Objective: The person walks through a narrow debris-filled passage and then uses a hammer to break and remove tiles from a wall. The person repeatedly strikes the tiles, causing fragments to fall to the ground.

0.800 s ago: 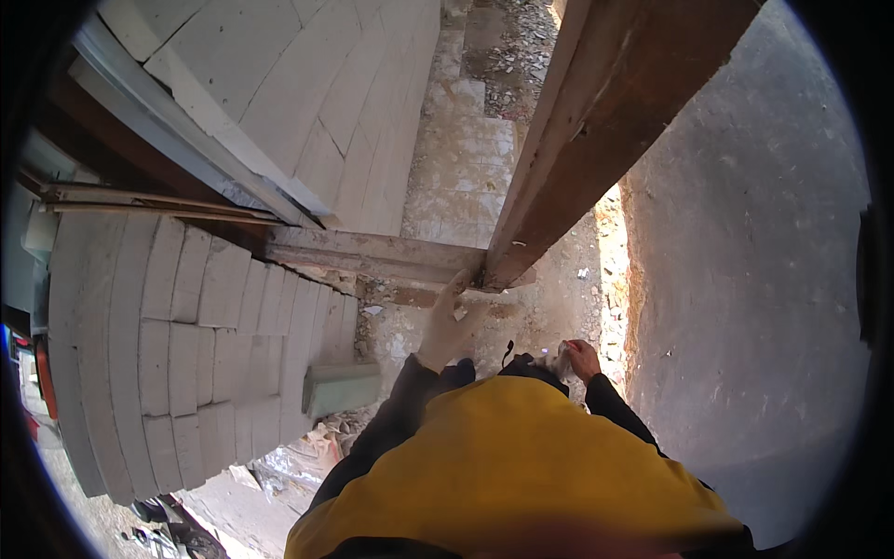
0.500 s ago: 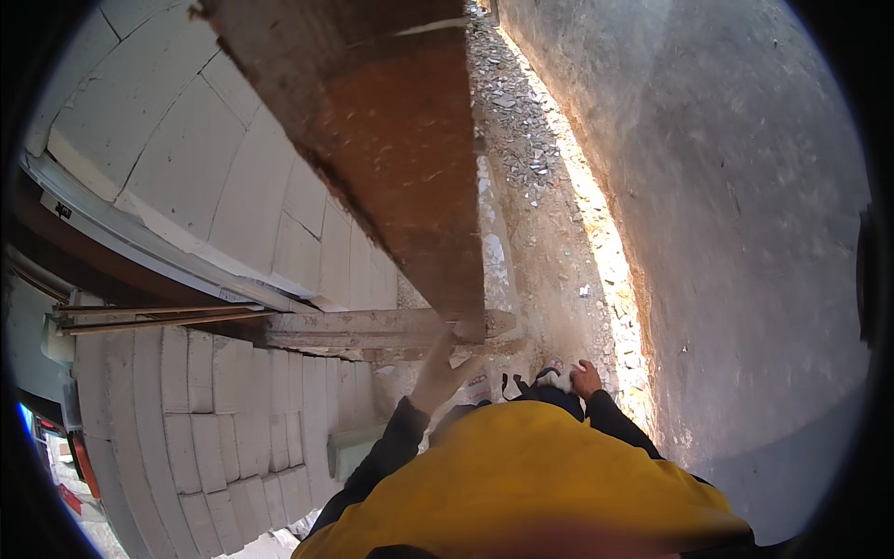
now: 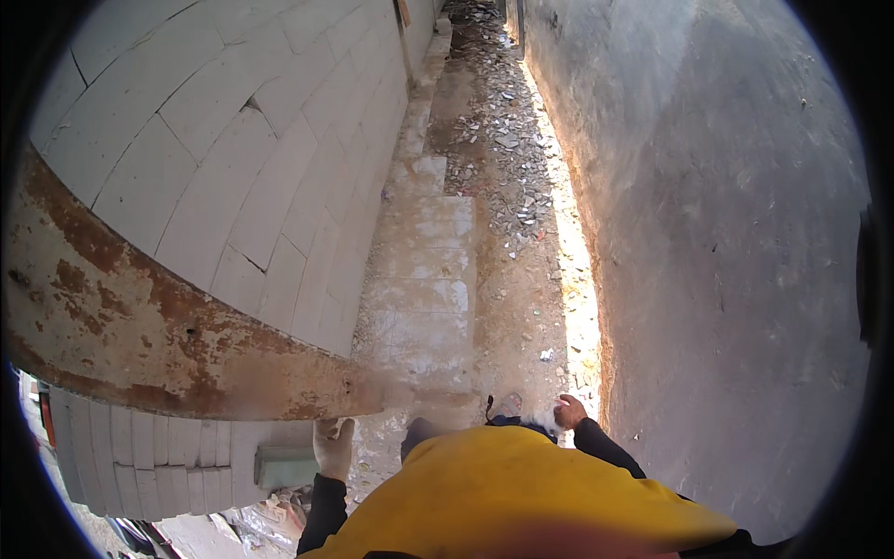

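My left hand [image 3: 333, 449], pale and seemingly gloved, is raised just under the near end of a long beam [image 3: 186, 349] with worn, flaking brown paint. Its thumb stands apart from the fingers, whose tips meet the beam's lower edge or lie behind it; I cannot tell how firmly they touch. Bare and low in front of my body, my right hand [image 3: 570, 413] has its fingers curled. Against them is a white cloth-like thing [image 3: 543, 417], whose exact kind is too small to make out.
A pale block wall [image 3: 233, 168] runs along the left, a grey plastered wall [image 3: 726, 233] along the right. Between them lies a narrow dirt path with rubble [image 3: 507, 140] and a flat concrete strip [image 3: 424, 298]. A greenish block [image 3: 284, 468] sits lower left.
The beam has swung from overhead centre to the left side of the view, uncovering the path. My left hand has shifted left and lower with the beam's end. My right hand stays low.
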`<state>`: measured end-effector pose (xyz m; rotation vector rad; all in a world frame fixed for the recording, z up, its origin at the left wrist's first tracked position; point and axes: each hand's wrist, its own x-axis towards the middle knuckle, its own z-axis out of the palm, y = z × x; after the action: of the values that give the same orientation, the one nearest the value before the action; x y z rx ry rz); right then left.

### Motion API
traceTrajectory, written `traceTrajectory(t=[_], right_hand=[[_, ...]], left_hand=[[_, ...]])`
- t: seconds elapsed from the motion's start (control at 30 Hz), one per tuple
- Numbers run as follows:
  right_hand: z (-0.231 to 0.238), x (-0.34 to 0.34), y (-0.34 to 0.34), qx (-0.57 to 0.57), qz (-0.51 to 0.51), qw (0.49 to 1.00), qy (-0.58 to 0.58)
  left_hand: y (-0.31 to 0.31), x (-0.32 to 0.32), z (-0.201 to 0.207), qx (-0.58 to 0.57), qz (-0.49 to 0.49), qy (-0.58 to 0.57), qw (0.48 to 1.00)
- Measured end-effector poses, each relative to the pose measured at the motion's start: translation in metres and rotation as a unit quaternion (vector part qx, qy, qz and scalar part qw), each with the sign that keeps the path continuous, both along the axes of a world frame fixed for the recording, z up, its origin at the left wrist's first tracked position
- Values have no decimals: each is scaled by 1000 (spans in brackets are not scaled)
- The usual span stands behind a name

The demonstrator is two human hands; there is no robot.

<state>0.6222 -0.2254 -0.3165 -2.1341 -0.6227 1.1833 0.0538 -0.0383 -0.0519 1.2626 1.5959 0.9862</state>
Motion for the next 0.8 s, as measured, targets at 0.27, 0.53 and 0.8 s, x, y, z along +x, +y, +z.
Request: traceTrajectory(t=[0.27,0.53,0.8], right_hand=[[60,161,31,56,-99,992,-63],[35,118,-18,21,-265,962,52],[-39,89,-96,-112,-167,971,131]], left_hand=[[-87,59,-104,-266,-139,237,924],[-8,170,-156,-275,-351,191,874],[68,245,-179,-255,-442,165,844]])
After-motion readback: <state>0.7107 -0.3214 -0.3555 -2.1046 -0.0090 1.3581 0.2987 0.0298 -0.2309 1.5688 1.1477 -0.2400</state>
